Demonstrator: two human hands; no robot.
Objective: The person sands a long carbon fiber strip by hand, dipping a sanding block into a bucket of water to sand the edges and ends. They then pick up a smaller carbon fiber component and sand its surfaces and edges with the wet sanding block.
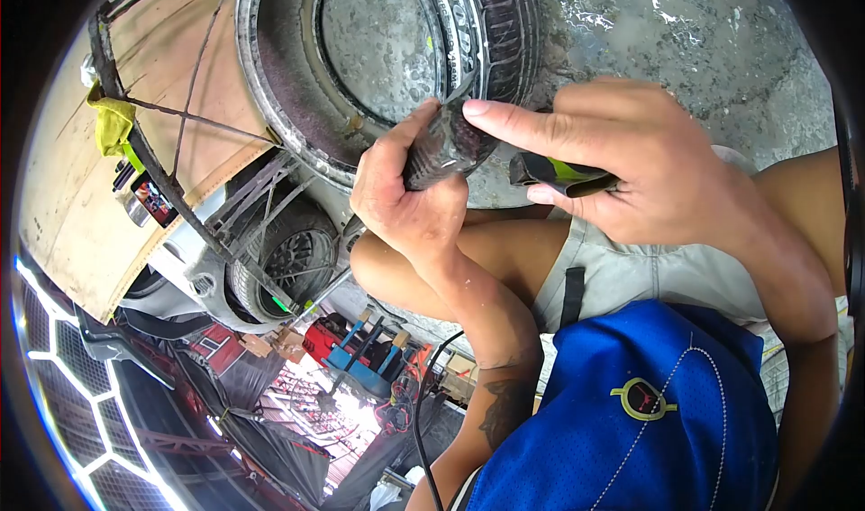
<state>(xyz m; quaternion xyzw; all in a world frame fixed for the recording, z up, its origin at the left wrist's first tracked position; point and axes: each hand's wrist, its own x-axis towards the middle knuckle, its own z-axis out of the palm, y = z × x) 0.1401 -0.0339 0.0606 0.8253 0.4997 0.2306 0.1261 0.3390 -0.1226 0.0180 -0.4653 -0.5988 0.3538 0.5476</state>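
My left hand (pixel 410 187) is wrapped round a dark, ridged piece that looks like black rubber (pixel 446 141), raised in front of the tyre. My right hand (pixel 631 155) is closed round a black object with a yellow-green patch (pixel 563 176); its exact kind I cannot make out. The right index finger stretches out and touches the upper end of the ridged piece. Behind both hands a worn tyre (pixel 509 42) lies on its side on the floor, its inner wall and tread showing.
Wet-looking grey concrete floor (pixel 667 42) surrounds the tyre. A metal frame (pixel 171 182) with a yellow cloth (pixel 113 123) and a phone (pixel 153 198) stands at the left. Another tyre on a wheel (pixel 288 263) is below it. A blue and red machine (pixel 356 362) sits further off.
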